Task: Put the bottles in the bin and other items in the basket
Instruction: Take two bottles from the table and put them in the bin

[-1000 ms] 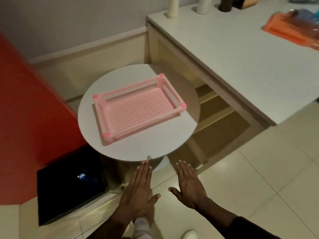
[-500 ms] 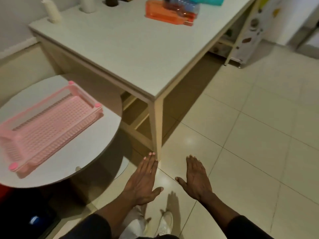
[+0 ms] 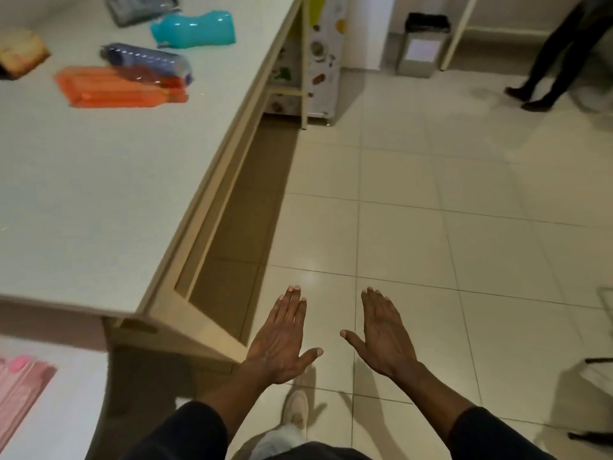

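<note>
On the white table [image 3: 99,180] at the upper left lie an orange bottle [image 3: 116,89], a clear blue-tinted bottle [image 3: 146,59] partly over it, a teal bottle [image 3: 194,29] and a grey packet [image 3: 142,6]. A tan item [image 3: 21,54] sits at the left edge. The pink basket [image 3: 20,390] shows only a corner at the lower left. My left hand [image 3: 282,340] and my right hand [image 3: 384,336] hover flat over the floor, palms down, fingers apart, holding nothing, well short of the bottles.
The table's corner and leg [image 3: 185,327] stand just left of my left hand. Tiled floor [image 3: 431,210] stretches ahead. A patterned cabinet [image 3: 323,58] stands beyond the table, a small grey bin [image 3: 423,44] farther back. Another person's legs [image 3: 557,61] are at the top right.
My view has swung right from the round table and pink basket to the long table's end. The bottles are now closer. Both hands stay flat and empty.
</note>
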